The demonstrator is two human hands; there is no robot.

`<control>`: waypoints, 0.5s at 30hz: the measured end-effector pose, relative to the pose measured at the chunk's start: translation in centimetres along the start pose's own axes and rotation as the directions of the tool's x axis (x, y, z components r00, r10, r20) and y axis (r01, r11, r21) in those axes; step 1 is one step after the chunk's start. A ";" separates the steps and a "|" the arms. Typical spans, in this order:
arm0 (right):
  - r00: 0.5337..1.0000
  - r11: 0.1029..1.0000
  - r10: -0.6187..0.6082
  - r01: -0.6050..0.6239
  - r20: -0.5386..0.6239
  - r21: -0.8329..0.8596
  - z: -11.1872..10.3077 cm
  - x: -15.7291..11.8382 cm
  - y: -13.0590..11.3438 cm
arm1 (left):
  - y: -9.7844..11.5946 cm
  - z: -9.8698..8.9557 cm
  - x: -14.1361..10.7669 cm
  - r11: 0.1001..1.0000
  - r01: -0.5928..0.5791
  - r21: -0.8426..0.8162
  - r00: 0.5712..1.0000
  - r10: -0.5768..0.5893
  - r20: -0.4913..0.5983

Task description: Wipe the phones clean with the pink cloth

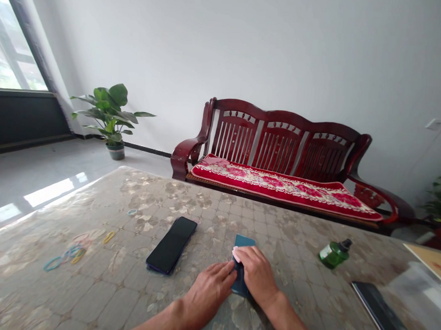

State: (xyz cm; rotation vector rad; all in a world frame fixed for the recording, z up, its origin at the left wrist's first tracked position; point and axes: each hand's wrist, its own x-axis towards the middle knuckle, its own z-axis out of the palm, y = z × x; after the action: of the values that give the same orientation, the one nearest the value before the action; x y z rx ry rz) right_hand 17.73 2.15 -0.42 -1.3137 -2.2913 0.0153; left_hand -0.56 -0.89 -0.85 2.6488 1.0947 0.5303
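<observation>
A flat, blue, phone-sized rectangle (244, 240) lies on the patterned tablecloth in front of me, partly covered by both hands. My left hand (213, 287) holds its left edge, the fingers close together and the thumb hidden. Over its upper part, my right hand (255, 272) is closed on a small pale pink cloth (237, 254) and presses it against the surface. Most of the cloth is hidden under the fingers. To the left lies a black-screened smartphone (172, 245), apart from my hands.
Several coloured rubber bands (73, 252) lie at the left of the table (115, 298). On the right are a green spray bottle (334, 253), a long black object (385, 317) and a clear plastic box (422, 292). Beyond stands a wooden bench (277, 143); a potted plant (113, 113) is at left.
</observation>
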 end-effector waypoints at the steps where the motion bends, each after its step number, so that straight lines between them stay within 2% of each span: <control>1: 1.000 1.000 0.015 -0.015 -0.007 -0.009 0.0 0.5 0.5 | 0.0 0.0 0.0 1.000 -0.004 0.008 1.000 0.004 0.009; 6: 0.993 0.991 0.110 -0.113 -0.033 -0.070 0.1 2.4 2.8 | -0.2 0.0 -0.1 0.997 -0.019 0.071 0.999 0.016 0.038; 9: 0.994 0.992 0.103 -0.105 -0.038 -0.069 0.0 1.0 2.1 | -0.2 0.0 0.0 0.998 -0.009 0.067 0.999 0.006 0.050; 13: 0.999 0.999 0.037 -0.037 -0.023 -0.012 -0.3 -2.0 0.4 | -0.1 -0.3 0.1 0.999 0.009 0.035 0.998 -0.011 0.059; 15: 0.999 1.000 0.025 -0.025 -0.022 0.006 -0.4 -2.5 0.5 | 0.0 -0.3 0.1 0.999 0.013 0.030 0.998 -0.015 0.061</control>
State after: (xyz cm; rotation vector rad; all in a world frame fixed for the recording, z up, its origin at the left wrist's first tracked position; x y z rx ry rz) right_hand 19.30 0.30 -1.16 -1.3330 -2.2548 0.0154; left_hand -0.69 -0.81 -0.53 2.6623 1.1104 0.4304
